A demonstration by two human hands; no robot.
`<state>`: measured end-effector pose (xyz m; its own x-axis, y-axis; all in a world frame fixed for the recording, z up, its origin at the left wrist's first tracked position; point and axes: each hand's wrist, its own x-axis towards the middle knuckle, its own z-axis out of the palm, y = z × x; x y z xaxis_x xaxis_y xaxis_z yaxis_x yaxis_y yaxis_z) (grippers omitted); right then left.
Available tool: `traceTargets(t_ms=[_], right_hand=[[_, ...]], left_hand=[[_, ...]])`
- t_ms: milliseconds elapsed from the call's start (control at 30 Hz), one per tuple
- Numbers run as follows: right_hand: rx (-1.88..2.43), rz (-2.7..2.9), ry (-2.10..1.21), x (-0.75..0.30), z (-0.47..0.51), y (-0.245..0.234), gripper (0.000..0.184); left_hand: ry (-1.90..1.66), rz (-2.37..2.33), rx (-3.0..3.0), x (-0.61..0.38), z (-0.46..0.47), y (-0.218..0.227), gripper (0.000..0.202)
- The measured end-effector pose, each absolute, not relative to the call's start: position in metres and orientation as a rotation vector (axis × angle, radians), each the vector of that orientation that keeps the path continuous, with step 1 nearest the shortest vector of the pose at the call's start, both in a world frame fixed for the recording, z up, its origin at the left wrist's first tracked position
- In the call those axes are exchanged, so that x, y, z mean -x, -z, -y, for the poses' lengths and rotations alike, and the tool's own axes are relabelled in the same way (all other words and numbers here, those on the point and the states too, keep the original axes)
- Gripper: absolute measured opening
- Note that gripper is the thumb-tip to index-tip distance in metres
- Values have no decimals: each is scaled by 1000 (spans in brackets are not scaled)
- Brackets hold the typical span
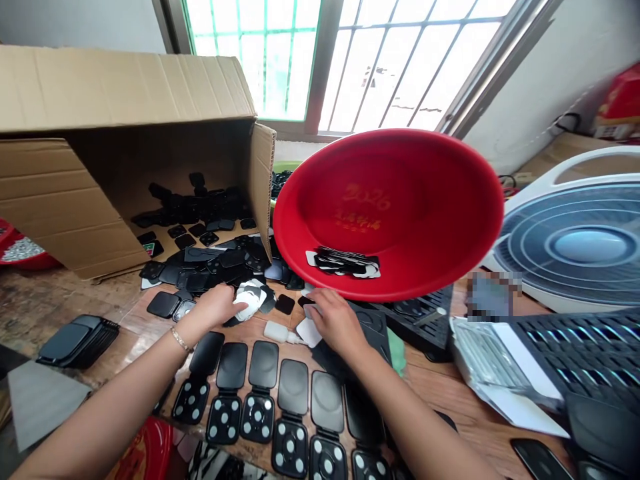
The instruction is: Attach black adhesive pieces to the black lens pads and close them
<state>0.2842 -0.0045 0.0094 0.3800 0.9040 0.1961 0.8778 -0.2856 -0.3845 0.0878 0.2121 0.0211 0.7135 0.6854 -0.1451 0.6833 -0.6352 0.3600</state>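
My left hand (pixel 216 312) is closed around a stack of white rounded-square pieces (pixel 250 299) beside the black pile. My right hand (pixel 336 321) has its fingers bent over a white rounded-square sheet (pixel 309 332) and seems to pinch its upper edge. Between the hands lies a small white bottle (pixel 277 331) with a narrow tip. Along the table's near side runs a row of opened black hinged cases (pixel 257 420), their lower halves dotted with pale round discs. A loose black square (pixel 285 304) lies just beyond the bottle.
A tilted red basin (pixel 400 247) holds black and white pieces. A cardboard box (pixel 125 90) opens toward heaped black parts (pixel 215 263). Stacked black cases (pixel 79 341) stand left. At right are a fan (pixel 585 233), black slotted trays (pixel 590 353) and a phone (pixel 543 460).
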Motion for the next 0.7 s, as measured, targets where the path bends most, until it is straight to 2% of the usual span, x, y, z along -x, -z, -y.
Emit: traceTargets(t_ms=[133, 233, 300, 367, 433, 500, 567, 633, 700], right_hand=[[2485, 1555, -36, -297, 17, -2, 26], [2512, 1595, -34, -295, 7, 1, 16], [2511, 1614, -4, -295, 0, -6, 19], [2524, 1589, 61, -302, 0, -20, 24], [2560, 1499, 162, -318, 5, -37, 32], [2664, 1383, 241, -340, 10, -54, 49], [2806, 1312, 238, -361, 11, -65, 63], [2909, 1323, 171, -378, 7, -69, 66], [2919, 1391, 119, -387, 1, -68, 61]], left_hand=[[-118, -918, -2702, -107, -189, -35, 16], [-155, -640, -2762, -143, -169, -45, 13], [-183, -470, -2779, -174, -159, -52, 14], [-231, -346, -2802, -205, -153, -58, 26], [-266, -263, -2841, -235, -152, -62, 50], [-249, -193, -2896, -261, -154, -62, 81], [-190, -113, -2958, -284, -159, -61, 101], [-120, -17, -3014, -302, -165, -59, 100], [-61, 82, -3061, -315, -170, -57, 88]])
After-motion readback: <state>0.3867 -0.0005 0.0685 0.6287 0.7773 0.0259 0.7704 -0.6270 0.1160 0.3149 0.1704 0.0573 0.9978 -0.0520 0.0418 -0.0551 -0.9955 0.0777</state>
